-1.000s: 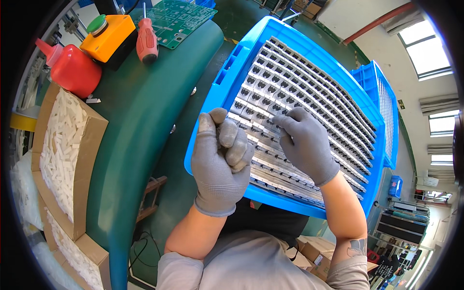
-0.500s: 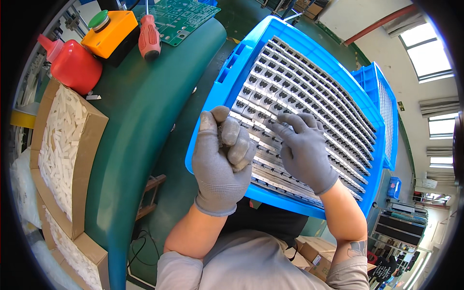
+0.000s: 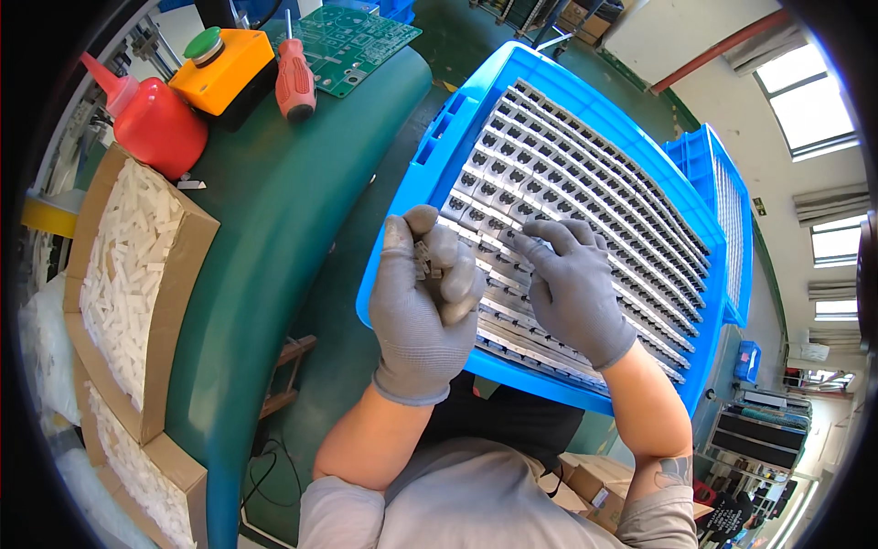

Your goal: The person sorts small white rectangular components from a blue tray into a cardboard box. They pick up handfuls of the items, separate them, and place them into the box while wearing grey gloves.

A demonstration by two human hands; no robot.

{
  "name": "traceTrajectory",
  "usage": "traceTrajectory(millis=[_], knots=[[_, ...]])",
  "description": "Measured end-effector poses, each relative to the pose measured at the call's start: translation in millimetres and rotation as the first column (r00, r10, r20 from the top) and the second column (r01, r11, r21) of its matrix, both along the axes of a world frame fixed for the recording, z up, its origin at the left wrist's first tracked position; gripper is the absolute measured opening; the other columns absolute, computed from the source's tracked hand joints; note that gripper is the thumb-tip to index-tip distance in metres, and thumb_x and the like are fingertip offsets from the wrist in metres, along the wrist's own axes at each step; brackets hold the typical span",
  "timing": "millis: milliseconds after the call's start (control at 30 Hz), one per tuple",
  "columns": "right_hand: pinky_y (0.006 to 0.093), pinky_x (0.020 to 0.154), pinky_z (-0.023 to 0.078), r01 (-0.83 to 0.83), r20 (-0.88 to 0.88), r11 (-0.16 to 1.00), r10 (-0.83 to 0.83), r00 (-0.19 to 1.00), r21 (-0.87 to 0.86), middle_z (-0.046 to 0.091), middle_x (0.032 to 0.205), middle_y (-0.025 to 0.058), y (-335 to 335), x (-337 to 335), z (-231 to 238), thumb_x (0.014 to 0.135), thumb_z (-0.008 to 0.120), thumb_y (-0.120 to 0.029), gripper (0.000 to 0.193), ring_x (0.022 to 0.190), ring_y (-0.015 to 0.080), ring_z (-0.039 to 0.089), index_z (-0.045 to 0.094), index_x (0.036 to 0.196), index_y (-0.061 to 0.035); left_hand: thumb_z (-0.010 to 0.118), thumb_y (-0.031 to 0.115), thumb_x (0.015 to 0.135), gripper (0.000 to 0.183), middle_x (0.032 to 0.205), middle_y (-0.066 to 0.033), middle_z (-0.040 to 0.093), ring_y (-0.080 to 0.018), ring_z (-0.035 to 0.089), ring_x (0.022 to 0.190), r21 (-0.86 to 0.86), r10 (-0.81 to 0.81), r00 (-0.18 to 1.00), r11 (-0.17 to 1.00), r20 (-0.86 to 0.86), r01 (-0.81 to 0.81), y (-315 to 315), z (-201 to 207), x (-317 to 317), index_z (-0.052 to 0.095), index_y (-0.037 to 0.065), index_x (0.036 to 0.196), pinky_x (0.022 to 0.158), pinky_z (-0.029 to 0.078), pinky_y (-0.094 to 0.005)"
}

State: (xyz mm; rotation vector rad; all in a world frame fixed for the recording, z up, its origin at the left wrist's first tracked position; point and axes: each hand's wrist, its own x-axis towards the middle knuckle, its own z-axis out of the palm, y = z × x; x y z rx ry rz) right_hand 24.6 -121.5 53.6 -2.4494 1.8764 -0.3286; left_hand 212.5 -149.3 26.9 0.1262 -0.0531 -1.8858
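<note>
My left hand (image 3: 422,306), in a grey glove, is curled with its palm up around small metallic pieces (image 3: 422,260), partly hidden by the fingers. In front of me, a blue plastic crate (image 3: 389,265) is filled with rows of small silver-grey parts (image 3: 567,188) with black pieces in them. Over the near left portion of these rows reaches my right hand (image 3: 576,284), gloved likewise. Its fingers stretch forward, with the index fingertip touching one of the parts; the thumb sits apart, lower down. Whatever lies beneath those fingers is hidden.
A green-topped bench (image 3: 265,229) runs along my left. On it are a red bottle (image 3: 160,128), an orange box with a green button (image 3: 224,73), a screwdriver (image 3: 295,82), a green circuit board (image 3: 352,46) and a cardboard box of white pieces (image 3: 183,311). Another blue crate (image 3: 700,169) stands beyond.
The view has shifted slightly, so the bench items appear a little farther right and lower. The left fingers have loosened slightly, showing more of the metallic pieces. The right hand stays nearly in place.
</note>
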Motion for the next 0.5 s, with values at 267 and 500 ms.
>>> traceTrajectory(millis=[267,500], knots=[[0.0424,0.074,0.054,-0.001,0.478,0.991,0.067,0.876,-0.137,0.068,0.097,0.0122,14.1,27.9,39.2,0.083,0.074,-0.008,0.026,0.085,0.0335,0.065,0.070,0.109,-0.0083,0.027,0.040,0.113,0.050,0.144,-0.0212,0.055,-0.0351,0.052,0.136,0.070,-0.038,0.998,0.997,-0.054,0.042,10.2,3.6,-14.2,0.052,0.003,0.136,0.114,0.046,-0.0488],[0.0428,0.063,0.053,-0.096,0.369,0.994,0.109,0.923,-0.054,0.064,0.086,0.0106,13.6,40.1,40.8,0.083,0.076,-0.017,0.017,0.074,0.0321,0.067,0.068,0.096,-0.0097,0.022,0.039,0.114,0.052,0.150,-0.0216,0.048,-0.0335,0.043,0.144,0.044,-0.080,0.997,0.996,-0.011,0.080,27.5,7.7,-27.4,0.047,0.002,0.141,0.124,0.032,-0.0476]])
